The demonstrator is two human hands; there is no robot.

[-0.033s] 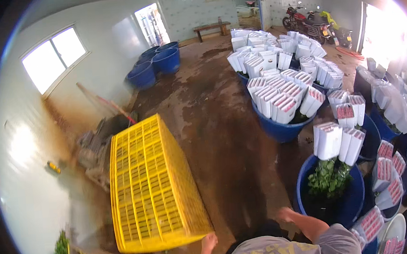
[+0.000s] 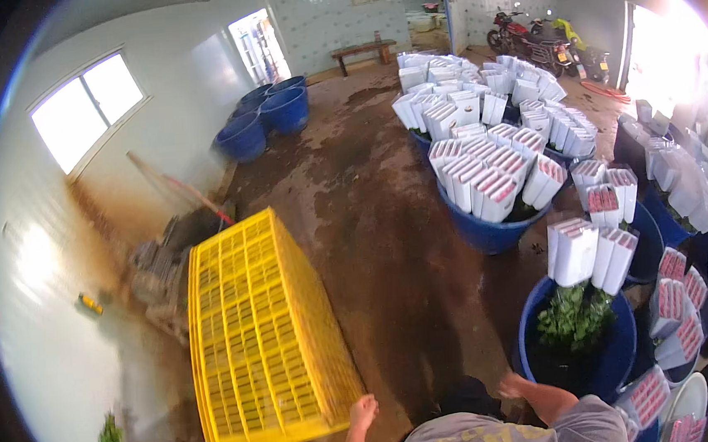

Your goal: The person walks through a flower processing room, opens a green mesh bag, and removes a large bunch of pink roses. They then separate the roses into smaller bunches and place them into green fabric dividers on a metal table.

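At the lower middle, my left hand is next to the near right corner of a tall yellow slatted plastic crate. Its fingers are curled, and nothing shows in them; whether it touches the crate is unclear. My right hand is beside the left rim of a blue bucket; its fingers are blurred. Inside that bucket stand leafy green stems, topped by white-wrapped flower bundles.
Blue tubs packed with wrapped bundles fill the right side. Several blue tubs stand far left. A long-handled tool leans near the left wall. A bench and motorcycle are at the back. The brown floor looks wet.
The view has shifted slightly. My left hand is a little higher against the crate's corner, and my right hand is slightly lower and farther right.
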